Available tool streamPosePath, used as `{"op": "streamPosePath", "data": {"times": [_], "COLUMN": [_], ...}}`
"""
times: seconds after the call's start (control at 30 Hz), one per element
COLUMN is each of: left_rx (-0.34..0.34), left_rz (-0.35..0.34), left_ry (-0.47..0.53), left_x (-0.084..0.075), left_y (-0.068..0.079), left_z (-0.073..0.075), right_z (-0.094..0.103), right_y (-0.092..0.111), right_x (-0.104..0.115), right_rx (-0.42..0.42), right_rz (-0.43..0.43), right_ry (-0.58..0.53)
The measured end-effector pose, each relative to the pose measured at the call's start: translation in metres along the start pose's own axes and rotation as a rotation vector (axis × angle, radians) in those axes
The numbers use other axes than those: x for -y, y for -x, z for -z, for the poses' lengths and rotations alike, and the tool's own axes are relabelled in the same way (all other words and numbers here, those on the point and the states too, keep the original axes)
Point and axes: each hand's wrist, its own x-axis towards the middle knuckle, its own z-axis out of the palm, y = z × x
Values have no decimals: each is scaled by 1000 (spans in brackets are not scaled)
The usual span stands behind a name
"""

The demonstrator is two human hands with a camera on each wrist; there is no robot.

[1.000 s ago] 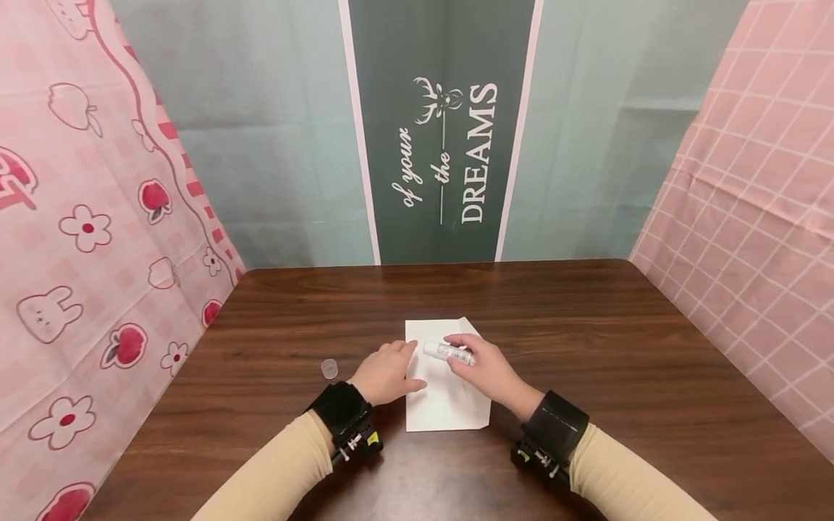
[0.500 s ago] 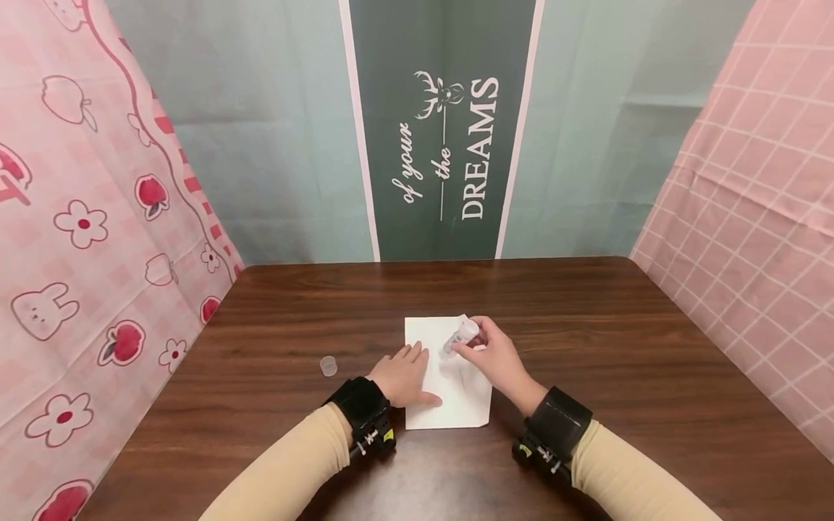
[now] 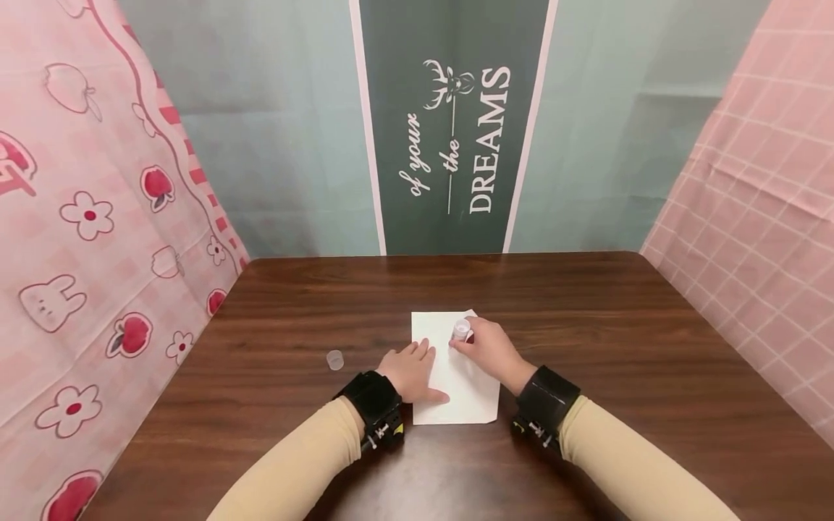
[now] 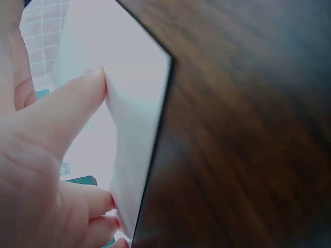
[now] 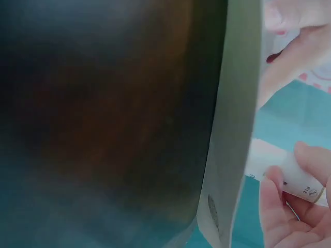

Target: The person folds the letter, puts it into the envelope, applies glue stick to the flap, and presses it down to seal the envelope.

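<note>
A white paper envelope lies flat on the table, its angled flap edge toward the right. My left hand rests on its left part with fingers and thumb spread. Upright near the envelope's upper right, a white glue stick is gripped between the thumb and fingers of my right hand. In the right wrist view the printed barrel of the glue stick shows between the fingertips, its lower end against the paper. A clear round cap lies on the table left of my left hand.
The dark wooden table reaches back to a green and grey cloth. Pink patterned cloth hangs at the left and pink checked cloth at the right.
The glue stick has turned from lying slanted to upright, with its end down on the envelope. My left hand has moved right and now lies flat on the envelope.
</note>
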Motion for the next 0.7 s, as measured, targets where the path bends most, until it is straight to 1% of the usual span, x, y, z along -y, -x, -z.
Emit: {"op": "streamPosePath", "data": {"times": [0.13, 0.23, 0.43, 0.6, 0.7], "left_rx": [3, -3, -2, 1, 5], "left_rz": [0, 5, 8, 7, 5], "left_ry": [-6, -14, -15, -13, -2], "left_x": [-3, -2, 2, 3, 2], "left_y": [-1, -1, -3, -4, -3], "left_z": [0, 2, 3, 2, 2], "right_z": [2, 4, 6, 9, 10], "right_y": [-7, -9, -6, 0, -1], "right_x": [1, 4, 5, 6, 5], "right_rx": [38, 67, 76, 94, 88], "right_rz": [-9, -4, 35, 15, 10], "right_ry": [80, 94, 104, 112, 113]}}
